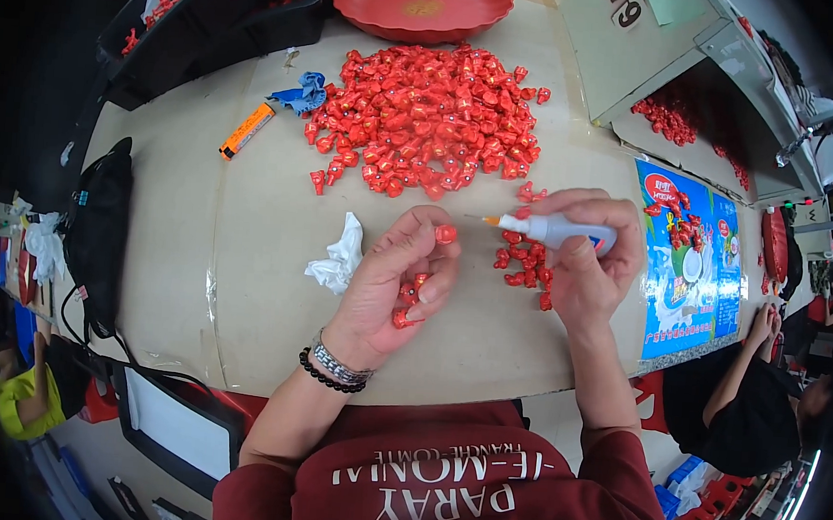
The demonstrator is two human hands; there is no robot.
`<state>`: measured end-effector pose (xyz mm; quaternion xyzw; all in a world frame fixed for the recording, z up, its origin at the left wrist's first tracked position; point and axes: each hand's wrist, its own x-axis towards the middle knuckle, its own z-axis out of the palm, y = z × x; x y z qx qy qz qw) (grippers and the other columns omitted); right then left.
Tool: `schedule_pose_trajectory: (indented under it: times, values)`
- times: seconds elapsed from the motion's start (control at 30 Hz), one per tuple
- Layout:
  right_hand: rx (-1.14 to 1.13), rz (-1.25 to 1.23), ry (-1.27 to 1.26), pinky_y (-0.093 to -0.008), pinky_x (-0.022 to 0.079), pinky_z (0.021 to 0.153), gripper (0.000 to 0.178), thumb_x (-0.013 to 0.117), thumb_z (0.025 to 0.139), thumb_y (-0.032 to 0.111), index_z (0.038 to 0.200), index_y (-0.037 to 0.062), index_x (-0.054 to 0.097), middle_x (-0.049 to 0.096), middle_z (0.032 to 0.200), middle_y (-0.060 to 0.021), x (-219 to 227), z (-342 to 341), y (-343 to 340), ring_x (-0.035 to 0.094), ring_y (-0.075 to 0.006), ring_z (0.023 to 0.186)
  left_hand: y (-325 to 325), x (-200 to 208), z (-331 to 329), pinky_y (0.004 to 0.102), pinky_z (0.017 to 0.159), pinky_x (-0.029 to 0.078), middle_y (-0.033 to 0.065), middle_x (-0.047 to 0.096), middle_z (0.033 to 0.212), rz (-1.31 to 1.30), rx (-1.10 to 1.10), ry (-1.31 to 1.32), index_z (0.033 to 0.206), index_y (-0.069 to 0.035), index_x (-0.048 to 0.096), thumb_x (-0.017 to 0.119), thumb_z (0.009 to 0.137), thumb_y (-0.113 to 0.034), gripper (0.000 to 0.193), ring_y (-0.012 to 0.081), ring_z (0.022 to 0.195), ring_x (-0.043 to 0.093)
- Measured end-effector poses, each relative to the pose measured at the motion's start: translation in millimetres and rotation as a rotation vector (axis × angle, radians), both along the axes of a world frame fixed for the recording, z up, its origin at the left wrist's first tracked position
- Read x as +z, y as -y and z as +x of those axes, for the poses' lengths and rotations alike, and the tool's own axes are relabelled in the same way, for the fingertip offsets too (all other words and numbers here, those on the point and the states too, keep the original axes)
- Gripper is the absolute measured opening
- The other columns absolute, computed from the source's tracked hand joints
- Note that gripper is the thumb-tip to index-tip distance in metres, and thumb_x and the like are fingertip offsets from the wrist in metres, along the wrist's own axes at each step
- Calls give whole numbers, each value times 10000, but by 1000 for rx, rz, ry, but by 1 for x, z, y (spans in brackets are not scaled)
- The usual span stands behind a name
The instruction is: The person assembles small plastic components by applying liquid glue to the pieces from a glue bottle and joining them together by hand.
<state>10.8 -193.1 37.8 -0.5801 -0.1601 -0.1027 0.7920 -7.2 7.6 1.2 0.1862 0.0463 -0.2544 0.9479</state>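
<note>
Several small red figurines rest in my left hand (399,268); one red figurine (446,234) is pinched at the fingertips, and others lie in the curled fingers. My right hand (596,261) is closed round a small white squeeze bottle (554,230), held sideways. Its thin tip points left toward the pinched piece, with a gap between them. Beyond my hands spreads a big pile of red figurines (425,118). A smaller cluster of red figurines (526,259) lies beside and partly under my right hand. Left of my left hand is a crumpled white tissue (340,253).
A red scalloped bowl (423,3) stands behind the pile, with black bins (216,33) at far left. An orange box (246,131) and blue crumpled cloth (303,93) lie left of it. A shelf (639,54) and blue printed sheet (683,276) are at right, near another person's hands (764,324).
</note>
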Motion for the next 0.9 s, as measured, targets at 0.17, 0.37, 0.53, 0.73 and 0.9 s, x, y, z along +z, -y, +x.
schedule_pose_trajectory:
  times: [0.17,0.37,0.53,0.73,0.9]
  values:
    - [-113,-348,364,-267,509,631,159,684,817,50,911,-20,577,656,909,-178,-3,-5,1,631,-171,755,2,-6,-1,194,324,292,75,572,877,-56,-42,-14,1061,-30,507,461,982,-180,175,101,520,406]
    - [-94,-420,410,-270,494,602,158,713,797,56,884,-11,599,676,868,-174,-1,-8,-5,635,-190,731,3,-7,-2,194,322,295,62,552,844,-60,-53,-10,1025,-25,521,465,982,-188,177,99,518,403]
    - [-91,-451,479,-263,483,585,155,715,794,55,880,-7,602,677,864,-173,-2,-6,-5,628,-184,716,3,-7,-3,193,319,288,49,554,819,-33,-55,2,1012,-28,527,451,993,-202,191,92,507,406]
    - [-87,-481,499,-271,480,567,155,718,788,48,877,-4,603,677,865,-170,-2,-5,-6,630,-188,699,3,-7,-3,189,323,283,46,560,807,-29,-60,-3,1013,-28,531,446,996,-211,202,88,500,406]
    - [-85,-492,509,-271,483,570,158,723,783,50,873,-1,603,679,862,-162,-3,-4,-7,632,-186,695,3,-6,-3,189,323,284,46,559,809,-20,-62,-9,1021,-27,533,443,997,-210,205,88,506,410]
